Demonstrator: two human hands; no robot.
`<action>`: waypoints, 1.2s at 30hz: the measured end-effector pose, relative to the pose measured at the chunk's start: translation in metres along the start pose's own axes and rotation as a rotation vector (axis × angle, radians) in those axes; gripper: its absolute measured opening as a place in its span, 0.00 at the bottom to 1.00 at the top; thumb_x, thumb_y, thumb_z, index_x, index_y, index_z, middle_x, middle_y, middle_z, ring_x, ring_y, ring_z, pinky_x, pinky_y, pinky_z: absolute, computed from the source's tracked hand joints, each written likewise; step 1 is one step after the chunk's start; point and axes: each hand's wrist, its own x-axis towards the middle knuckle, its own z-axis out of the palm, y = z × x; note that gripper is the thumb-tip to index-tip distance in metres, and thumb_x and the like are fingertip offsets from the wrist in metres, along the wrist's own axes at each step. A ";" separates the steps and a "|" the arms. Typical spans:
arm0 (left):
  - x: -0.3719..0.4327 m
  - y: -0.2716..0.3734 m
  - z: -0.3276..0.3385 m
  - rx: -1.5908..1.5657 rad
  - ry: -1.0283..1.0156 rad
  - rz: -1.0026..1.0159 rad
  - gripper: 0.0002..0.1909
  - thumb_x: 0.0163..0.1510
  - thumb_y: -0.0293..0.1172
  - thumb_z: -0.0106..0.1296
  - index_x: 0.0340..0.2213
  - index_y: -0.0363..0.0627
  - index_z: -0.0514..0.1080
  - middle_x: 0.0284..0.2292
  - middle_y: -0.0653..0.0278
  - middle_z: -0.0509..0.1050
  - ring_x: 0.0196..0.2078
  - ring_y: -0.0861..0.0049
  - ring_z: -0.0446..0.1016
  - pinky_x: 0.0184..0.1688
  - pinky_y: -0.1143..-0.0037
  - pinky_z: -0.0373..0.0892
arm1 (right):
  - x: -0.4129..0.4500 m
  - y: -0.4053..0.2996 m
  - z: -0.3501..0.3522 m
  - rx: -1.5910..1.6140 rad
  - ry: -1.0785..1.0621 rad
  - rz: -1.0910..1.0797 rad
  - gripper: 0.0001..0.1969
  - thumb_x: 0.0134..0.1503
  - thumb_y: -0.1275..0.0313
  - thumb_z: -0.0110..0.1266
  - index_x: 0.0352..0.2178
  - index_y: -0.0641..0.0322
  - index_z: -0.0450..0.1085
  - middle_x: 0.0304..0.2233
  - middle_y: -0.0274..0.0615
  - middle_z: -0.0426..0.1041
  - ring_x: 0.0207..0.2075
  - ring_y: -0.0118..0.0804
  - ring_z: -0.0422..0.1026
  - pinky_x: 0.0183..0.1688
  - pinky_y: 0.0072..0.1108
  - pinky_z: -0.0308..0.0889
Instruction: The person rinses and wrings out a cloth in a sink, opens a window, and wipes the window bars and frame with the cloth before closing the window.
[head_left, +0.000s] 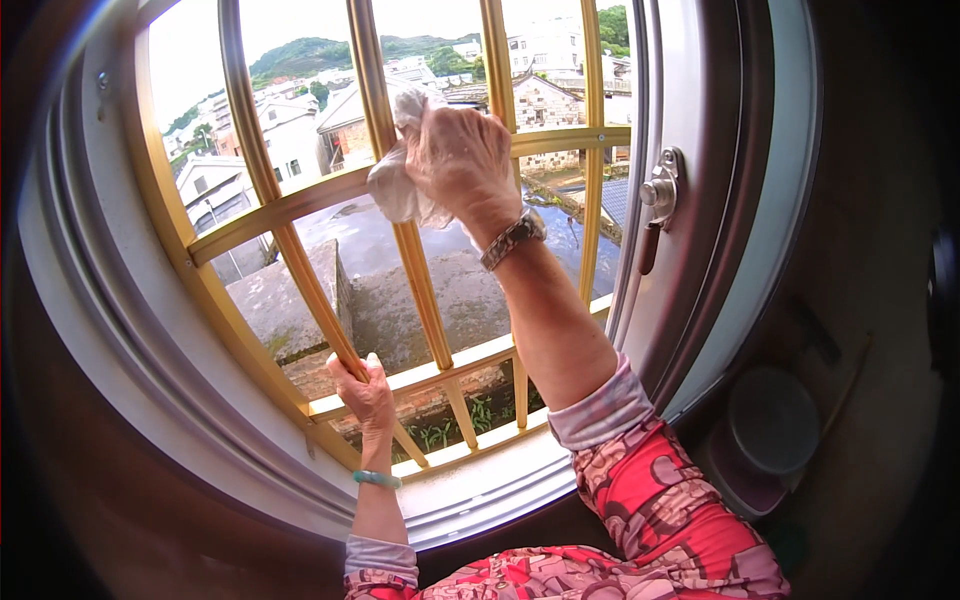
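Note:
My right hand (461, 161) is closed on a crumpled white cloth (397, 184), which is pressed around a vertical bar of the gold-coloured metal window grille (277, 214) where it meets the upper crossbar. Lower and to the left, my left hand (365, 390) grips another vertical bar just above the lower crossbar. A green bangle circles the left wrist, and a patterned band is on the right one. The fingertips of my right hand are hidden behind the cloth and the hand itself.
A silver window latch (660, 191) with a dark handle is on the frame at the right. The white sliding-window track (487, 502) runs below the grille. Dim round containers (772, 420) stand at the lower right. Outside lie a concrete roof, standing water and houses.

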 end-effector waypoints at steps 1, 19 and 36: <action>-0.001 0.003 0.001 -0.002 -0.008 -0.003 0.13 0.45 0.22 0.49 0.32 0.43 0.58 0.20 0.64 0.61 0.21 0.75 0.63 0.25 0.74 0.63 | 0.006 0.001 -0.003 -0.013 -0.045 0.013 0.12 0.51 0.60 0.50 0.25 0.57 0.71 0.21 0.39 0.72 0.25 0.34 0.72 0.33 0.25 0.66; -0.002 0.013 0.000 0.081 -0.030 -0.024 0.17 0.45 0.23 0.48 0.37 0.45 0.57 0.18 0.60 0.64 0.20 0.64 0.67 0.25 0.68 0.65 | -0.053 0.016 -0.004 0.420 0.815 0.061 0.07 0.50 0.78 0.47 0.33 0.65 0.64 0.25 0.47 0.70 0.26 0.44 0.73 0.30 0.29 0.69; -0.002 0.014 0.000 0.045 -0.065 -0.067 0.18 0.46 0.27 0.51 0.38 0.45 0.57 0.19 0.60 0.65 0.21 0.63 0.68 0.27 0.67 0.65 | 0.054 0.121 -0.007 -0.087 0.270 0.292 0.10 0.43 0.73 0.52 0.30 0.63 0.72 0.27 0.49 0.74 0.29 0.44 0.75 0.31 0.27 0.69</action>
